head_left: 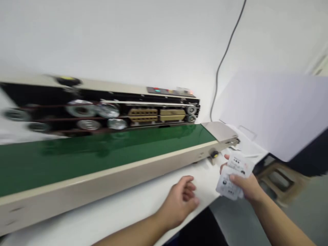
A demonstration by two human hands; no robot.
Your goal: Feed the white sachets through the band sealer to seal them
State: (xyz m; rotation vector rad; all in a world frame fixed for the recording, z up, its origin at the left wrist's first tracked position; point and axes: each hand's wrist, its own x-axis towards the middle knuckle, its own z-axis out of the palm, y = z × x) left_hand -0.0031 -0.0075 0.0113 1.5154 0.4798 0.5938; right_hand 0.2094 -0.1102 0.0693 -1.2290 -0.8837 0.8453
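Right hand (pixel 246 184) pinching stack of printed white packets (pixel 229 179) between thumb and fingers, raised just beside end of band sealer (pixel 143 116). Left hand (pixel 180 201) loosely curled, low over white surface (pixel 115 212), near sealer's beige side. Green conveyor belt (pixel 89 160) running along machine. Packets held off belt; how many handled or left, cannot tell

The conveyor belt (pixel 84 159) lies on the table (pixel 115 208) ahead of me, with the sealing head (pixel 102 109) behind it, against the wall (pixel 115 41). A cable (pixel 220 68) hangs to its right, and a stool (pixel 279 181) stands beyond the table's right edge.
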